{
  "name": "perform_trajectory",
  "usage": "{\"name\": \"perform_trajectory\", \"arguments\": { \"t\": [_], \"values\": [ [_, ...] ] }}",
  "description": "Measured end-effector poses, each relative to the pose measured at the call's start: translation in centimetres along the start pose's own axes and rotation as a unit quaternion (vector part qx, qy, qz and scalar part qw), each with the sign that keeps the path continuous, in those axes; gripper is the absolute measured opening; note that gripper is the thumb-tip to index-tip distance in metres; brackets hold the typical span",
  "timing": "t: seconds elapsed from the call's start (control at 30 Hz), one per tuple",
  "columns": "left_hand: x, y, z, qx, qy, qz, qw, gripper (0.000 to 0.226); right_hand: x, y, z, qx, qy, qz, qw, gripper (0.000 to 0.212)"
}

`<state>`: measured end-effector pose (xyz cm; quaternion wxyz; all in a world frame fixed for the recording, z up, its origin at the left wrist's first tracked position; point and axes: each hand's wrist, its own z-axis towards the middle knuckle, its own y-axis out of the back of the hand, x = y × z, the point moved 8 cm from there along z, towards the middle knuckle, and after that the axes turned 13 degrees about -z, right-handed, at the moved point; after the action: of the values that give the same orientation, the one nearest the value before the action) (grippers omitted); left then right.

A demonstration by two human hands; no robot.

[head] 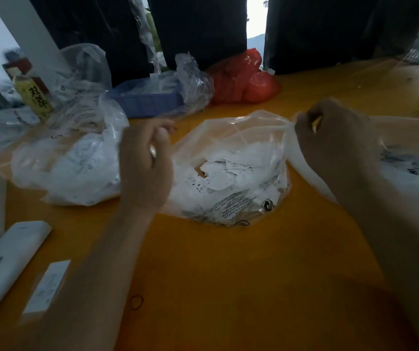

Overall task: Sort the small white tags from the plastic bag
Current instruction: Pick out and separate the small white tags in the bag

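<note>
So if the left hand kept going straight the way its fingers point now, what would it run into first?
Probably the blue tray under crumpled clear plastic at the far side of the table. The left hand points away and slightly right, over the bare orange table. Depth is hard to judge.

The place looks like a small packing or sorting workroom. An orange-yellow wooden table point(228, 262) carries several clear plastic bags stuffed with white printed paper tags point(226, 173), a blue plastic basket point(147, 101) and a red plastic bag point(243, 81). A yellow-labelled drink bottle point(34, 96) and a white remote control point(5, 267) sit at the left. Dark curtains point(200, 29) hang behind, with daylight between them.
</note>
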<state>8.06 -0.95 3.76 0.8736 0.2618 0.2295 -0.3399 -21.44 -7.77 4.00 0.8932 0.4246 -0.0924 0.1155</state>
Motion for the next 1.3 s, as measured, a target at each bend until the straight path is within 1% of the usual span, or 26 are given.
{"name": "perform_trajectory", "arguments": {
  "t": [0.07, 0.13, 0.2, 0.27, 0.3, 0.33, 0.37, 0.43, 0.47, 0.5, 0.53, 0.57, 0.63, 0.7, 0.77, 0.87, 1.0, 1.07, 1.1, 1.17, 1.23, 1.3],
  "values": [
    [-0.5, -3.8, -1.6, 0.124, 0.059, -0.093, 0.986, 0.028, 1.7, 1.0, -0.9, -0.049, 0.022, 0.132, 0.99, 0.025],
    [-0.2, -6.8, -3.8, 0.213, 0.123, -0.134, 0.96, 0.025, 2.5, 1.2, -1.7, -0.063, 0.024, 0.24, 0.968, 0.026],
    [0.0, -8.4, -5.2, 0.256, 0.131, -0.123, 0.95, 0.026, 2.8, 2.0, -2.4, -0.098, 0.02, 0.305, 0.947, 0.023],
    [0.1, -9.1, -5.7, 0.276, 0.13, -0.101, 0.947, 0.025, 3.0, 3.7, -3.1, -0.162, 0.037, 0.346, 0.923, 0.016],
    [0.2, -9.1, -5.7, 0.276, 0.13, -0.097, 0.947, 0.024, 3.2, 4.2, -3.3, -0.182, 0.057, 0.359, 0.914, 0.013],
    [0.3, -9.1, -5.7, 0.273, 0.122, -0.096, 0.949, 0.023, 3.5, 4.1, -3.4, -0.176, 0.071, 0.365, 0.911, 0.013],
    [0.2, -8.9, -5.5, 0.267, 0.111, -0.097, 0.952, 0.025, 3.9, 3.3, -3.3, -0.139, 0.072, 0.365, 0.918, 0.016],
    [-0.1, -8.7, -5.2, 0.26, 0.088, -0.115, 0.955, 0.031, 5.0, 0.1, -3.2, 0.01, 0.054, 0.362, 0.93, 0.022],
    [-0.1, -8.6, -5.1, 0.253, 0.095, -0.142, 0.952, 0.035, 5.5, -1.7, -3.6, 0.084, 0.053, 0.357, 0.929, 0.023],
    [0.1, -8.4, -5.0, 0.239, 0.126, -0.184, 0.945, 0.038, 5.9, -3.2, -4.1, 0.14, 0.054, 0.351, 0.924, 0.024],
    [0.4, -8.3, -5.0, 0.224, 0.173, -0.236, 0.93, 0.04, 6.1, -4.3, -4.6, 0.18, 0.052, 0.347, 0.919, 0.026],
    [0.8, -8.4, -5.0, 0.213, 0.223, -0.288, 0.907, 0.04, 6.2, -4.9, -5.0, 0.203, 0.047, 0.348, 0.914, 0.028],
    [1.3, -8.8, -5.2, 0.206, 0.285, -0.358, 0.865, 0.038, 6.3, -5.4, -5.3, 0.221, 0.038, 0.364, 0.904, 0.028],
    [1.4, -9.0, -5.3, 0.202, 0.302, -0.385, 0.848, 0.028, 6.5, -5.4, -5.3, 0.221, 0.034, 0.374, 0.9, 0.029],
    [1.7, -8.9, -5.5, 0.185, 0.312, -0.383, 0.85, 0.017, 6.7, -5.3, -5.4, 0.216, 0.035, 0.364, 0.905, 0.03],
    [2.3, -8.7, -5.8, 0.16, 0.322, -0.379, 0.853, 0.014, 6.8, -5.5, -5.6, 0.22, 0.034, 0.363, 0.905, 0.032],
    [3.0, -8.5, -5.9, 0.122, 0.366, -0.405, 0.829, 0.013, 6.4, -6.6, -5.8, 0.241, 0.007, 0.376, 0.895, 0.034],
    [3.1, -8.4, -5.9, 0.113, 0.378, -0.409, 0.823, 0.007, 6.2, -7.1, -5.8, 0.247, -0.015, 0.407, 0.879, 0.033],
    [3.0, -8.3, -5.9, 0.112, 0.38, -0.413, 0.82, 0.009, 6.3, -7.2, -5.9, 0.247, -0.013, 0.412, 0.877, 0.03],
    [3.1, -8.3, -6.0, 0.117, 0.381, -0.414, 0.818, 0.023, 6.5, -7.2, -6.0, 0.252, 0.018, 0.391, 0.885, 0.029],
    [3.1, -8.3, -6.1, 0.118, 0.383, -0.412, 0.819, 0.023, 6.8, -7.2, -6.2, 0.25, 0.052, 0.367, 0.894, 0.03],
    [3.3, -8.4, -6.1, 0.112, 0.384, -0.415, 0.817, 0.024, 6.8, -6.9, -6.0, 0.233, 0.06, 0.345, 0.907, 0.017]
  ]
}}
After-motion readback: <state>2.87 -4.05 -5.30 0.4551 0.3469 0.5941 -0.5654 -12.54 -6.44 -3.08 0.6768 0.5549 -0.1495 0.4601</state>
